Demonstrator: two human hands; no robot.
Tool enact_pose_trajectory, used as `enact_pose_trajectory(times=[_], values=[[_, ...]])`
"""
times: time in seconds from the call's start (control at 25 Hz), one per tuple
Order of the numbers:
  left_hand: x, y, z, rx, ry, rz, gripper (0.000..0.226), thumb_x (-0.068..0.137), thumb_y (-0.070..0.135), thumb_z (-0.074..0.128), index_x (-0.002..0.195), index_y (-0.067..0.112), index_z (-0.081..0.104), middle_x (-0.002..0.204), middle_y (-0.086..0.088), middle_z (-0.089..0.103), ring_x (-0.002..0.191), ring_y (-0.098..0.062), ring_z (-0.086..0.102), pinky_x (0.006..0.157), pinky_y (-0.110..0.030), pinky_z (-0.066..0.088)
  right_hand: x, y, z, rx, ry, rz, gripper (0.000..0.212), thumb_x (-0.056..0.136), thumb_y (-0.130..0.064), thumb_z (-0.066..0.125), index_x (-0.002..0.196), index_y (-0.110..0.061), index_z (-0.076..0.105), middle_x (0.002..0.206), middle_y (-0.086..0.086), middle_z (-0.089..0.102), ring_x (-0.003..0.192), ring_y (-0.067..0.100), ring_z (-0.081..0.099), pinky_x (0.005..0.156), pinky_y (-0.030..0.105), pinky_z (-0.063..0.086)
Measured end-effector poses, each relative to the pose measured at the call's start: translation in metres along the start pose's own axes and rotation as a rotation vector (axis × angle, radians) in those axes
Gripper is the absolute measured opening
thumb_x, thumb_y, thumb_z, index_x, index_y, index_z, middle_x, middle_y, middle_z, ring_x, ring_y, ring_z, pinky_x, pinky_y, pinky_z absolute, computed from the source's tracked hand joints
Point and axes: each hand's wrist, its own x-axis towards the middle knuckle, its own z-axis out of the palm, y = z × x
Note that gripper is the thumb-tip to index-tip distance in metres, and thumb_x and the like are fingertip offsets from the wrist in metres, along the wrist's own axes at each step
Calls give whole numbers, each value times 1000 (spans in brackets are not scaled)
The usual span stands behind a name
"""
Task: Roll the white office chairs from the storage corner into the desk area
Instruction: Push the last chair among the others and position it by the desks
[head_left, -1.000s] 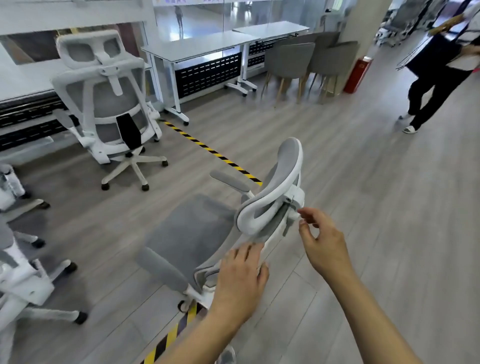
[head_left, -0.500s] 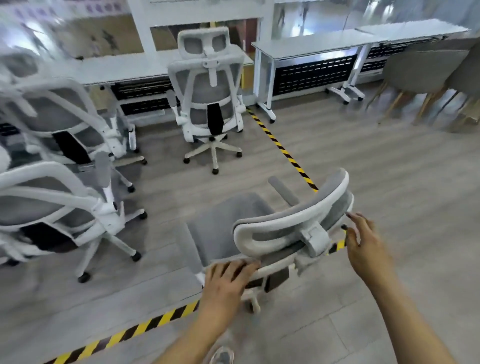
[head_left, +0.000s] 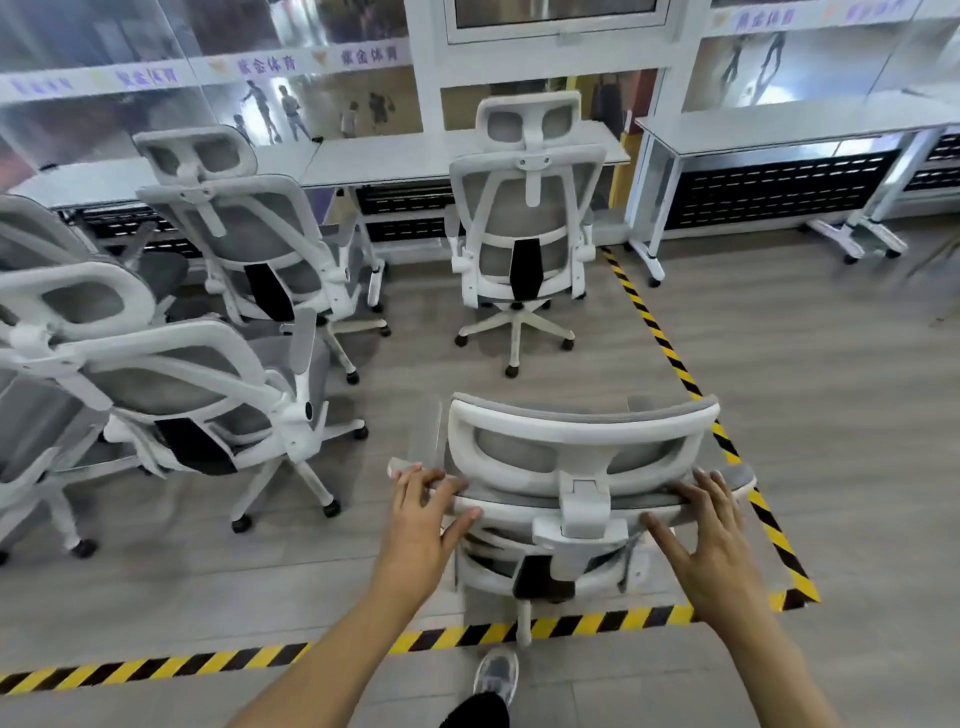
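Observation:
Directly in front of me stands a white office chair (head_left: 582, 436) with grey mesh, its back towards me, inside the yellow-black floor tape. My left hand (head_left: 418, 525) grips the left end of the backrest's top edge, fingers over it and thumb under. Over the right end of that edge lie the spread fingers of my right hand (head_left: 714, 540), with the thumb below. Three more white chairs are parked ahead: one at a desk (head_left: 524, 223), one to its left (head_left: 249, 234), one close on my left (head_left: 171, 384).
Striped tape (head_left: 670, 353) marks a boundary along the right and across the floor near my shoe (head_left: 496, 675). White desks (head_left: 779, 130) line the glass wall behind the chairs. Grey wood floor stretches out to the right of the tape.
The chair has swung round so its back faces me squarely. My right hand has moved from beside the headrest onto the backrest edge. My view has turned left towards the parked chairs.

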Motion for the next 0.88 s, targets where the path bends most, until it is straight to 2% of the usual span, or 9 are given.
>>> enact_pose_trajectory(times=[0.04,0.16,0.24,0.36,0.52,0.72,0.88], values=[[16,0,7,-17,28,6,39,95,57,51,118,28,63,124,-1,50,133,-26,37,116,-15,9,19,5,1,-14,10,-21,58,89,-62,57,136,-29,50,157,-1,35,154,13,14,123,52,25],[72,-1,30,-39,51,2,32,93,51,61,116,28,64,123,-1,51,132,-26,37,112,-38,34,80,13,0,-59,0,-19,60,91,-65,52,137,-27,49,155,-1,38,153,15,16,123,48,25],[113,-3,43,-48,65,1,33,93,52,61,116,28,64,122,0,51,130,-25,38,107,-42,40,119,16,0,-70,-25,-3,62,90,-63,53,139,-26,48,157,-1,35,154,13,13,123,48,24],[176,-2,61,-48,84,46,34,93,54,60,113,27,65,114,1,53,119,-22,45,102,-44,43,184,23,-2,-36,-69,34,67,87,-67,49,141,-27,46,161,-1,29,155,12,8,124,50,23],[247,6,75,-19,56,15,35,92,56,60,113,28,63,109,3,52,109,-18,47,98,-39,44,268,42,-6,-60,-118,23,66,86,-73,48,138,-31,45,163,-2,28,155,11,6,124,49,22],[307,9,87,-15,9,-40,35,92,59,58,115,32,60,114,7,49,114,-15,42,99,-38,46,340,43,-4,-12,-139,6,63,88,-67,53,136,-27,48,161,-2,29,154,12,6,125,44,20],[338,17,94,18,-10,-76,38,91,59,56,117,32,59,117,7,49,120,-16,41,101,-40,46,375,48,-8,-36,-169,-8,68,87,-71,47,138,-26,48,158,-3,33,154,13,9,124,41,22]])
